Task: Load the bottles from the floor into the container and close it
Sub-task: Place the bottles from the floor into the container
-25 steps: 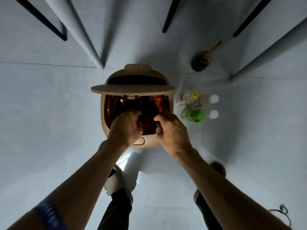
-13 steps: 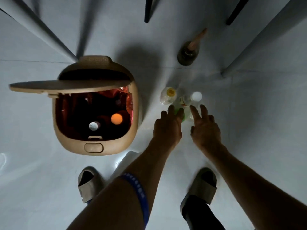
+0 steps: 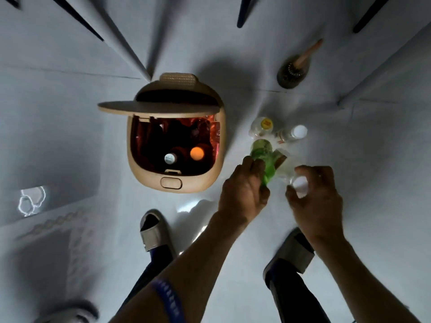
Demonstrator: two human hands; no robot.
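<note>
A bright reflection is seen on the pale floor at far left. Next, a tan container is placed on the floor, its lid raised and hinged at the far side, a latch button set in the near rim. Inside, a red-lit lining is visible, and two bottles are stood upright near the front: a white-capped bottle and, just beside it to the right, an orange-capped bottle. Below the container a slippered foot is planted. A blue wristband is worn on the left forearm. The left hand is closed around a green bottle, held tilted, base away from the camera, off to the right of the container. Touching it on the right, a clear bottle with a white cap is gripped near the neck by the right hand, fingers curled round it. Whether either held bottle is touching the floor cannot be told. Beyond them, two bottles are left standing on the floor: a yellow-capped bottle and a second white-capped one, close together. Farther back, a dark brush with a wooden handle is seen. A second slipper is at lower right.
</note>
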